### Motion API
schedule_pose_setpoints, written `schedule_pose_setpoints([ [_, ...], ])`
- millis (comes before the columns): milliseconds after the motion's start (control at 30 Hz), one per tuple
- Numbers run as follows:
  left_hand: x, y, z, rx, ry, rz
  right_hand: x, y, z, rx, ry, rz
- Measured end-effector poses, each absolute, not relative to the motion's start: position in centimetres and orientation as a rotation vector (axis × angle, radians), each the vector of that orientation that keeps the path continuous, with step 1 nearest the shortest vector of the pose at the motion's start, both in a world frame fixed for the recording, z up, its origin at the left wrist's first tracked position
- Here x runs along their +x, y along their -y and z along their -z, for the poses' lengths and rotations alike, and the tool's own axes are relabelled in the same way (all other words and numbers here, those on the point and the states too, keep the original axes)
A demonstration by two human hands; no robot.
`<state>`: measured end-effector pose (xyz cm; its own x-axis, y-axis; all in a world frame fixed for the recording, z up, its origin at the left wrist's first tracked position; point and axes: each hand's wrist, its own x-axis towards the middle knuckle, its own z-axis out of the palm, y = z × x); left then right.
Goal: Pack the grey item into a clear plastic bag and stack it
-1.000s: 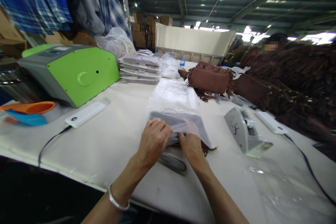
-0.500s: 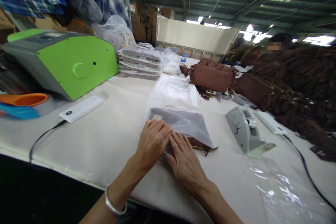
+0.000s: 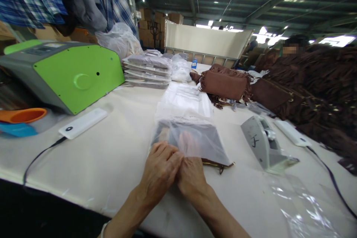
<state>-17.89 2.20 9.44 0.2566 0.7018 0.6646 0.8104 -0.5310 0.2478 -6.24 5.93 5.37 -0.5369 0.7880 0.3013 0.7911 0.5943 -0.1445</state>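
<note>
White table point(image 3: 117, 148): both hands at bag point(image 3: 195, 139) mouth (right fingers point(image 3: 187, 142) inside).

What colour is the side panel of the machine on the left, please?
Bright green, with a grey top; the machine shows best in the head view.

1. Right hand point(image 3: 191, 173): fingers inside the clear plastic bag point(image 3: 192, 139), seen only as a blur through the film.
2. Brown item in the bag: mostly veiled, shape unclear; only a fringe end with a gold bit shows at the bag's mouth.
3. Left hand point(image 3: 160, 167): covers the bag's near-left corner.
4. Both forearms cut off by the bottom edge.
5. Green machine point(image 3: 69, 74): left end cut off by the picture's left edge.
6. Marking on the tape dispenser point(image 3: 263, 147): unreadable.
7. Print on the flat bags point(image 3: 185, 98) behind: too small to read.
</note>
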Motion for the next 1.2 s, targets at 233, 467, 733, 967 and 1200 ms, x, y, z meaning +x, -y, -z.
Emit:
schedule_pose_setpoints([
  [233, -18.2, -1.8, -8.2, -2.415, 1.426, 1.098, -4.2, -6.6, -3.4, -1.275, 2.376, 0.091],
  [467, -20.6, -0.8, -6.9, -2.228, 1.602, 1.046, -3.8, -6.2, -3.6, -1.18, 2.293, 0.154],
  [733, -23.6, -0.3, -5.9, -2.024, 1.86, 1.029, -2.7, -4.9, -5.1, -1.104, 2.42, 0.042],
  [967, -23.9, -0.1, -5.5, -2.044, 2.018, 0.967, -0.8, -4.0, -6.1, -1.052, 2.526, -0.04],
  [1200, -24.6, 0.2, -5.2, -1.966, 2.157, 0.858, -1.1, -5.7, -5.1, -0.987, 2.413, 0.073],
])
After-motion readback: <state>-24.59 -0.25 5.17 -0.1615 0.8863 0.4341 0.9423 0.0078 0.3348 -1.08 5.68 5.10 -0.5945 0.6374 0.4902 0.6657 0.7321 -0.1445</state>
